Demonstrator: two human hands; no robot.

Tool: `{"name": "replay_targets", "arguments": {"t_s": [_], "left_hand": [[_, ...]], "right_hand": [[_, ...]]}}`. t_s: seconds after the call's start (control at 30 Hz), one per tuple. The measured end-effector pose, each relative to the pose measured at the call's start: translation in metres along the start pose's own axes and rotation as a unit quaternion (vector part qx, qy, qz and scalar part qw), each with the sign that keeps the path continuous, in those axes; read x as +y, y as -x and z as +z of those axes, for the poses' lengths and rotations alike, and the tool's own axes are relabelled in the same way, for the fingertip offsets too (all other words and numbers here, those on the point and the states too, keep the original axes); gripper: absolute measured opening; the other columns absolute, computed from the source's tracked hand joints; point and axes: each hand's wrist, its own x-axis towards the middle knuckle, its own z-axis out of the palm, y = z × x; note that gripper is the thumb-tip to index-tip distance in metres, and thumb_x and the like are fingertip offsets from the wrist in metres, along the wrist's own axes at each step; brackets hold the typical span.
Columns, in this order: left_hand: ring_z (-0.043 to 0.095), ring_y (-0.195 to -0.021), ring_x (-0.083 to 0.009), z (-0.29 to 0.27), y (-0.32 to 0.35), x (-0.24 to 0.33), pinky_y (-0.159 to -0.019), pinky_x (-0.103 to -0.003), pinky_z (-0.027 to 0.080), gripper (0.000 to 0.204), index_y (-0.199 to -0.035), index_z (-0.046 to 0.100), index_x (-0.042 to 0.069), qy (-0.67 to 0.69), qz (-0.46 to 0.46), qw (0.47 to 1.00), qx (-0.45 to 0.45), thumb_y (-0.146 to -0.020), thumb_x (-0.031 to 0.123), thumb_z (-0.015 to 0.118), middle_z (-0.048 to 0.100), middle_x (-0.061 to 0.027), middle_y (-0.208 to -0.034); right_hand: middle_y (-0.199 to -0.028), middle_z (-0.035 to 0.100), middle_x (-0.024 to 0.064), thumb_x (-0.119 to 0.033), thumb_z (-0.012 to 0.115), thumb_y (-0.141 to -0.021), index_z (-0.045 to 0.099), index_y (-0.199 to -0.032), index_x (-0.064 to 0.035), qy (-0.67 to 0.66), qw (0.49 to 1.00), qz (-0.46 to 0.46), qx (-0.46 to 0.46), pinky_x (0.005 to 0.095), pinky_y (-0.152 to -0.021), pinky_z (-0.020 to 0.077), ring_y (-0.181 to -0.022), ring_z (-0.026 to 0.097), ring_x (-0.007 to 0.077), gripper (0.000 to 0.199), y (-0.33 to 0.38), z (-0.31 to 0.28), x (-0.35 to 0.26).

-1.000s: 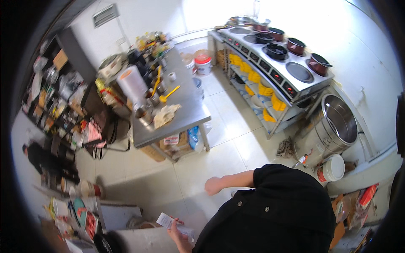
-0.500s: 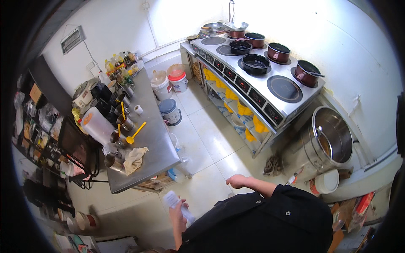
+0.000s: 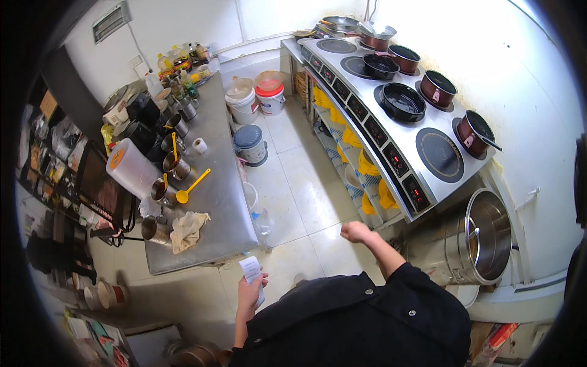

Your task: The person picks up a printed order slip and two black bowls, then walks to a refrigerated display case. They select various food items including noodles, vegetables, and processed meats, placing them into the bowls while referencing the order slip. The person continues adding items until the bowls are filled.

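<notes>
Two hands show below me. Furthest left stands the steel counter point(image 3: 223, 183), crowded with metal cups, a yellow spoon point(image 3: 191, 188) and a crumpled cloth point(image 3: 186, 229). My left hand point(image 3: 251, 292) pinches a white paper slip point(image 3: 251, 270) upright, near the counter's corner. My right hand point(image 3: 356, 231) is a closed, empty fist beside the stove point(image 3: 391, 116).

Black buttoned jacket, sleeves rolled.

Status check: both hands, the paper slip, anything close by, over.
Left hand gripping white paper slip, raised. Right hand fisted, empty, over floor. Steel table corner just ahead of slip.
</notes>
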Motion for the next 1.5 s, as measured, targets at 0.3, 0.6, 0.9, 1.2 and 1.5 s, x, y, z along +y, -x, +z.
{"name": "replay_targets", "arguments": {"t_s": [0.3, 0.6, 0.9, 1.2, 1.5], "left_hand": [[0.058, -0.065, -0.0139, -0.027, -0.064, 0.025, -0.063, -0.026, 0.049, 0.029, -0.110, 0.053, -0.002, 0.040, 0.026, 0.996, 0.076, -0.082, 0.005, 0.056, 0.063, -0.0116, -0.087], [0.058, -0.066, -0.0141, 0.014, -0.050, 0.011, -0.061, -0.025, 0.049, 0.029, -0.110, 0.053, -0.002, 0.079, -0.007, 0.965, 0.248, -0.083, 0.006, 0.056, 0.063, -0.0114, -0.087], [0.056, -0.072, -0.0110, 0.074, 0.021, -0.040, -0.065, -0.025, 0.047, 0.031, -0.102, 0.059, -0.001, 0.105, -0.044, 0.915, 0.387, -0.077, 0.017, 0.064, 0.060, -0.0041, -0.084], [0.057, -0.077, -0.0127, 0.101, 0.146, -0.085, -0.072, -0.027, 0.048, 0.031, -0.111, 0.057, 0.003, 0.170, -0.036, 0.853, 0.492, -0.083, 0.017, 0.059, 0.063, -0.0062, -0.093], [0.057, -0.074, -0.0123, 0.105, 0.341, -0.200, -0.067, -0.026, 0.046, 0.033, -0.108, 0.056, 0.000, 0.302, 0.041, 0.681, 0.666, -0.079, 0.016, 0.061, 0.062, -0.0058, -0.086]], "right_hand": [[-0.083, 0.064, 0.0129, -0.030, 0.056, -0.080, 0.065, -0.086, -0.0095, 0.030, 0.972, 0.090, 0.213, 0.0393, -0.072, 0.0497, -0.080, 0.062, 0.0286, 0.023, -0.065, -0.182, 0.051], [-0.114, 0.054, 0.0105, -0.043, 0.067, -0.073, 0.055, -0.106, -0.0097, 0.230, 0.861, 0.304, 0.336, 0.0401, -0.082, 0.0482, -0.106, 0.052, 0.0285, 0.048, -0.157, -0.369, 0.179], [-0.088, 0.061, 0.0170, -0.028, 0.054, -0.084, 0.059, -0.098, -0.0042, -0.045, 0.963, 0.071, 0.258, 0.0430, -0.065, 0.0488, -0.076, 0.059, 0.0322, 0.028, -0.212, -0.341, 0.127], [-0.067, 0.055, 0.0206, -0.015, 0.067, -0.075, 0.057, -0.071, -0.0016, 0.042, 0.851, -0.506, 0.134, 0.0442, -0.055, 0.0419, -0.062, 0.054, 0.0390, 0.017, -0.135, -0.125, -0.193], [-0.058, 0.050, 0.0089, -0.018, 0.071, -0.064, 0.048, -0.061, -0.0090, 0.018, 0.498, -0.860, -0.114, 0.0406, -0.051, 0.0405, -0.059, 0.053, 0.0287, 0.025, 0.124, 0.145, -0.414]]}}
